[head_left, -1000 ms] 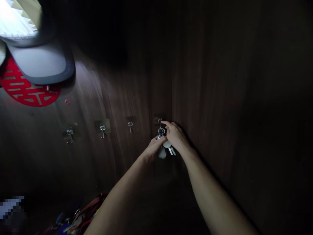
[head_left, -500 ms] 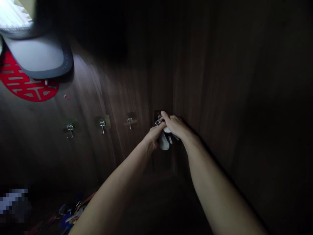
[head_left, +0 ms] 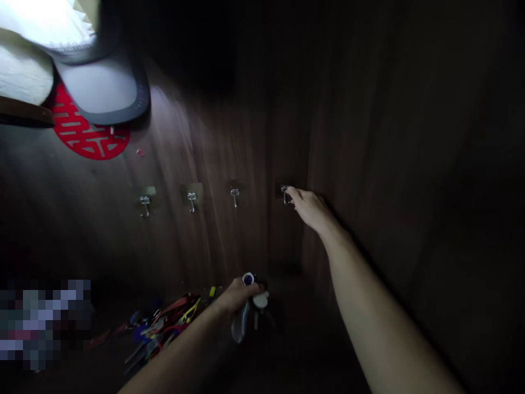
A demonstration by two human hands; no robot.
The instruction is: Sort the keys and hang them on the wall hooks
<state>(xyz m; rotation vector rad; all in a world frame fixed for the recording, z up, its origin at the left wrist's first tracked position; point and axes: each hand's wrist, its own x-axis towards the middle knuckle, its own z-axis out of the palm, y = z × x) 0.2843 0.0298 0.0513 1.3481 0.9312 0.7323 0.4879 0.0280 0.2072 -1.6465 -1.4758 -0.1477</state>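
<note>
Left hand (head_left: 237,295) grips one key bunch (head_left: 260,300); right hand (head_left: 309,208), grip unclear, touches the rightmost of four hooks (head_left: 284,190)

The keys (head_left: 256,319) in your left grip (head_left: 237,295) looked like plain metal, their ring (head_left: 248,273) polished. Pale round key head (head_left: 261,299) read as smooth plastic; the grey fob (head_left: 238,328) was smooth too, slight sheen. You had bright, chrome-like metal at your right grip (head_left: 308,207): the hook (head_left: 284,189). Other three hooks (head_left: 192,195), same finish; backing plates (head_left: 199,190) looked like clear, glossy plastic. You faced a wood-grain panel (head_left: 254,142), smooth, mostly matt. Red cutout (head_left: 100,149): flat, matt, paper or felt, couldn't tell. Grey cap brim (head_left: 102,85): matt, cloth-like.
</note>
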